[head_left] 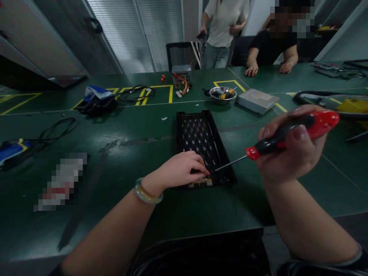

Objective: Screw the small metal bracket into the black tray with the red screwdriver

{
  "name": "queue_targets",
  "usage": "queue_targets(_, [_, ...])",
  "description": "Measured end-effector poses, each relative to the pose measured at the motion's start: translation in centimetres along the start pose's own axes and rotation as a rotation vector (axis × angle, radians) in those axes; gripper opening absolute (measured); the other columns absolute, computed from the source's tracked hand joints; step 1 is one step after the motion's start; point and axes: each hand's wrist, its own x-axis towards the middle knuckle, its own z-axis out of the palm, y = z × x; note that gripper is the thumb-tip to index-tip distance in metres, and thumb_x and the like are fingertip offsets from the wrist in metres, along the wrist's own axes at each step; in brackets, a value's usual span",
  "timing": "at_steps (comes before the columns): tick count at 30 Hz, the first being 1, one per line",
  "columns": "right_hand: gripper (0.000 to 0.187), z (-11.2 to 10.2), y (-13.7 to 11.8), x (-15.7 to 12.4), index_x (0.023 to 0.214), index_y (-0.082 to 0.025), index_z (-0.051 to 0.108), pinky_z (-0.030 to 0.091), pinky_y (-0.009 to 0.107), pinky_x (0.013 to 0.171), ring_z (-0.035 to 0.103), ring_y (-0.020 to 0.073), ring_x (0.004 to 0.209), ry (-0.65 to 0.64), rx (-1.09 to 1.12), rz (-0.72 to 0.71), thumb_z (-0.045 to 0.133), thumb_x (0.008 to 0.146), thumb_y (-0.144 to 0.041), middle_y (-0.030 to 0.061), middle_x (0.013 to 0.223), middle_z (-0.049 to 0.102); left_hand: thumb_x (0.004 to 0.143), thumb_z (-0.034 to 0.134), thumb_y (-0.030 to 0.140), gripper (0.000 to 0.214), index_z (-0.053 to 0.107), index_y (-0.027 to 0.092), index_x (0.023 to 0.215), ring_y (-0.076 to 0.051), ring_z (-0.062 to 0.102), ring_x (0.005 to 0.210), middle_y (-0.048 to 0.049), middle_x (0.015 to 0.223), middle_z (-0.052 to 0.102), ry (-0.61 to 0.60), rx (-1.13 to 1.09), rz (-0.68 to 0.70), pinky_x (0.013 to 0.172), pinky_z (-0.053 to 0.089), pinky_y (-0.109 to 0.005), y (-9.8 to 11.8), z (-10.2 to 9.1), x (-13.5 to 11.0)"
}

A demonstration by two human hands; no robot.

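Note:
A shallow black plastic tray-like housing [221, 153] lies on the green table, its inside patterned with rows of small light marks. In my right hand [299, 161] is a red and black screwdriver [287, 136], its shaft slanting down to the near end of the housing. My left hand [184, 168], with a jade-like bangle [147, 193] at the wrist, reaches over that same end. Its fingertips are pinched together close to the screwdriver's tip; whatever they hold is too small to make out. A brownish strip with pale contacts [198, 184] shows just below those fingers.
Beyond the housing stand a metal bowl [222, 96] with tools, a grey metal box [257, 101] and a power supply [181, 73] with coloured wires. Blue-and-black items [97, 100] and cables lie left. Two people are across the table, one resting hands [251, 70] on it.

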Motion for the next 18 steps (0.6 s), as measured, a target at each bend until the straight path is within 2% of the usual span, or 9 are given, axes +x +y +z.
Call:
queue_targets(4, [0.021, 0.7, -0.7, -1.7, 0.090, -0.029, 0.061, 0.040, 0.030, 0.043, 0.049, 0.0101, 0.050, -0.157, -0.015, -0.101, 0.066, 0.073, -0.041, -0.0003, 0.080, 0.050, 0.091, 0.060, 0.027, 0.021, 0.074, 0.026, 0.107, -0.016, 0.059, 0.096, -0.0020, 0.105, 0.070, -0.004, 0.006, 0.004, 0.092, 0.045, -0.032, -0.2, 0.1, 0.0])
queue_targets(7, [0.019, 0.9, -0.8, -2.4, 0.092, -0.029, 0.061, 0.040, 0.030, 0.041, 0.052, 0.0103, 0.050, -0.236, -0.015, -0.083, 0.067, 0.076, -0.038, -0.0001, 0.084, 0.051, 0.091, 0.061, 0.026, 0.021, 0.074, 0.027, 0.107, -0.016, 0.059, 0.096, -0.0017, 0.104, 0.070, -0.005, -0.008, -0.002, 0.092, 0.045, -0.032, -0.2, 0.0, 0.0])
queue_targets(14, [0.020, 0.8, -0.6, -2.4, 0.097, -0.028, 0.060, 0.043, 0.032, 0.047, 0.054, 0.0131, 0.054, -0.366, -0.022, -0.059, 0.066, 0.078, -0.029, -0.0011, 0.077, 0.052, 0.091, 0.060, 0.025, 0.022, 0.074, 0.026, 0.108, -0.017, 0.059, 0.097, -0.0020, 0.105, 0.070, -0.009, -0.023, -0.009, 0.093, 0.045, -0.032, 0.0, 0.0, 0.0])
queue_targets(18, [0.022, 0.4, -0.2, -2.4, 0.098, -0.029, 0.059, 0.044, 0.032, 0.046, 0.055, 0.0135, 0.055, -0.375, -0.060, -0.024, 0.069, 0.079, -0.037, -0.0005, 0.077, 0.054, 0.091, 0.061, 0.026, 0.021, 0.074, 0.026, 0.107, -0.017, 0.059, 0.098, -0.0015, 0.105, 0.070, -0.002, -0.034, -0.006, 0.094, 0.045, -0.032, 0.0, 0.1, 0.0])
